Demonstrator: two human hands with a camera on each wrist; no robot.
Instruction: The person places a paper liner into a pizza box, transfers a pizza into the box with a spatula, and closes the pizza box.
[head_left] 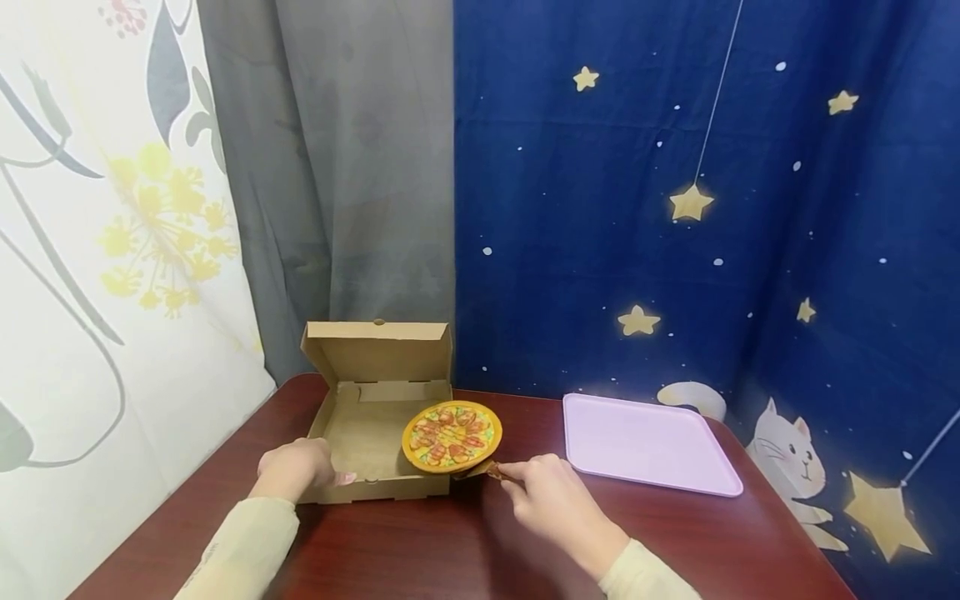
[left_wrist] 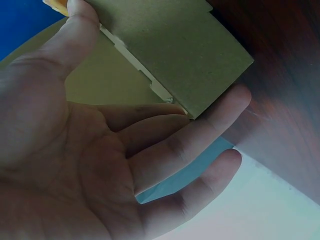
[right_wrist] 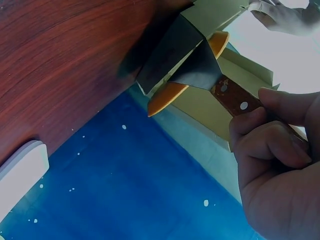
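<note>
Best kept level, the pizza [head_left: 452,436] sat on a spatula [right_wrist: 197,70] the right hand [head_left: 551,500] gripped, over the right side of the box [head_left: 390,489], while the left hand [head_left: 298,468], fingers extended, touched its near-left corner.

Orange-rimmed pizza [head_left: 452,437], brown box [head_left: 367,429], star-patterned curtain [head_left: 562,250]

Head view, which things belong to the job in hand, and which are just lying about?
In the job:
Pizza, on the spatula
Spatula, held by the right hand
Box, open, touched by the left hand

Apparently just about:
Tray, untouched on the table, though it could yet be used
Curtains, backdrop
</note>
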